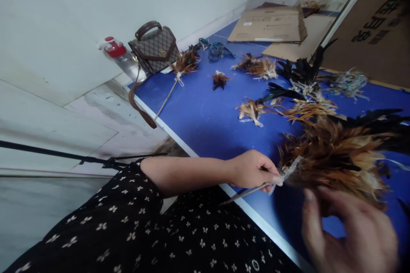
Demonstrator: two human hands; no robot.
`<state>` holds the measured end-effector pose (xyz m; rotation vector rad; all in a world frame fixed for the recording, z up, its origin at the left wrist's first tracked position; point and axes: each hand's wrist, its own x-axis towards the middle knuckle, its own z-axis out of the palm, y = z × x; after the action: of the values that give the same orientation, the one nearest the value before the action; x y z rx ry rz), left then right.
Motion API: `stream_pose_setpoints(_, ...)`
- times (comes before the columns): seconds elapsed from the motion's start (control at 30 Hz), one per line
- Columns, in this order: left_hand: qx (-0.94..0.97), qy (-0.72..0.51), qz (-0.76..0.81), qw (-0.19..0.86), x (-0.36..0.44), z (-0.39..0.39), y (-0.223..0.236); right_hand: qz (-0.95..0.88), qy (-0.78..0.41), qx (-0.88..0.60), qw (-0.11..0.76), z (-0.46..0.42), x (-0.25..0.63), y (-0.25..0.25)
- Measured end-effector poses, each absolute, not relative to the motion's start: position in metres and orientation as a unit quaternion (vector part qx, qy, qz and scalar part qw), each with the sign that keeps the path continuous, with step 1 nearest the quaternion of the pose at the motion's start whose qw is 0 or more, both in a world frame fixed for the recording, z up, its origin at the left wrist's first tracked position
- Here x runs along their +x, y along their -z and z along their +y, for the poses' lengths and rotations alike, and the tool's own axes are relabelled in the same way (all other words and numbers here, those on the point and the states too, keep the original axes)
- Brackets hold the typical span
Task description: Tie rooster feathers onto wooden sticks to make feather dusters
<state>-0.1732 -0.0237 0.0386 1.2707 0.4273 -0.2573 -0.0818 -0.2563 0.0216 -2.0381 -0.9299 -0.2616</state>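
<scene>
My left hand (253, 172) is closed, thumb against fingers, around a thin stick (241, 195) that slants down over the table edge. A strip of clear tape (293, 167) stands up just beyond its fingertips, at the base of a large bundle of brown feathers (339, 149). Whether that whole bundle is fixed to the stick I cannot tell. Slightly blurred, my right hand (355, 230) hovers at the near side of the feathers. Its thumb and forefinger curve with a gap between them, and nothing shows in its grasp.
Several small feather bunches (253, 110) lie across the blue table (198, 102). A feather-topped stick (166, 100) rests near the left edge, by a handbag (155, 49) and a red-capped bottle (120, 57). Flattened cardboard (265, 25) lies behind; a large carton (381, 30) stands right.
</scene>
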Motion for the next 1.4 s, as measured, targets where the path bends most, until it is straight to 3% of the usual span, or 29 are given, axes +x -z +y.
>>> stream_pose_setpoints(0.13, 0.586, 0.119, 0.21, 0.774, -0.174, -0.026, -0.041, -0.548, 0.104, -0.756, 0.343, -0.255, -0.084, -0.006)
stream_pose_setpoints(0.27, 0.591, 0.12, 0.215, 0.768, -0.172, -0.026, -0.04, -0.618, 0.116, -0.713, 0.311, -0.248, -0.074, -0.005)
stream_pose_setpoints(0.57, 0.519, 0.05, 0.199, 0.83, -0.179, -0.042, -0.023, -0.615, 0.238, -0.712, 0.24, -0.238, -0.075, -0.01)
stream_pose_setpoints(0.7, 0.531, -0.009, 0.208, 0.821, -0.182, -0.048, -0.018, -0.582, 0.221, -0.743, 0.246, -0.234, -0.075, -0.008)
stream_pose_setpoints(1.4, 0.569, -0.075, 0.275, 0.771, -0.188, -0.065, 0.003, -0.536, 0.233, -0.744, 0.324, -0.241, -0.081, -0.008)
